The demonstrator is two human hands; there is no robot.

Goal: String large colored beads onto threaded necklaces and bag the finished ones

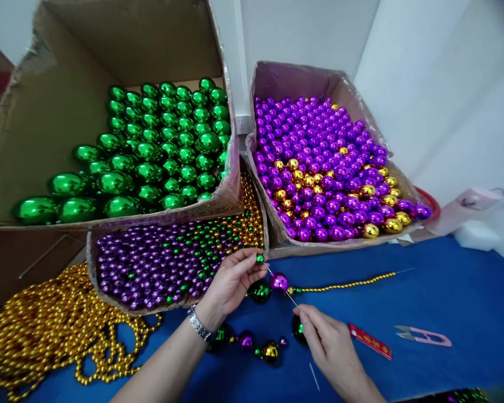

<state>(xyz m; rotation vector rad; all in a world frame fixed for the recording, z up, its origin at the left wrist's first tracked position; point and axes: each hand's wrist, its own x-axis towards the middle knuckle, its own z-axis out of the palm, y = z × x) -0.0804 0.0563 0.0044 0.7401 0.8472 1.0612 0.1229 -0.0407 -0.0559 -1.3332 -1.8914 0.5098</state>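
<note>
My left hand [234, 280], with a metal watch [199, 323] on its wrist, pinches a small green bead [260, 258] at the upper end of a thin needle [292, 299]. The lower part of that needle is held between the fingers of my right hand [330, 344]. A shiny purple ball [279, 282] sits on the needle between both hands. Around them lies a string of mixed beads, with a large green ball [260, 291], a purple ball [246, 341] and a gold ball [270, 352]. A strand of small gold beads [344, 286] stretches right across the blue cloth.
Cardboard boxes hold large green balls [149, 151], purple and gold balls [315, 145], and small mixed beads [151, 263]. Gold bead strands [46, 330] are heaped at left. A red packet [370, 341] and pink thread snips [428, 337] lie on the blue cloth [453, 291].
</note>
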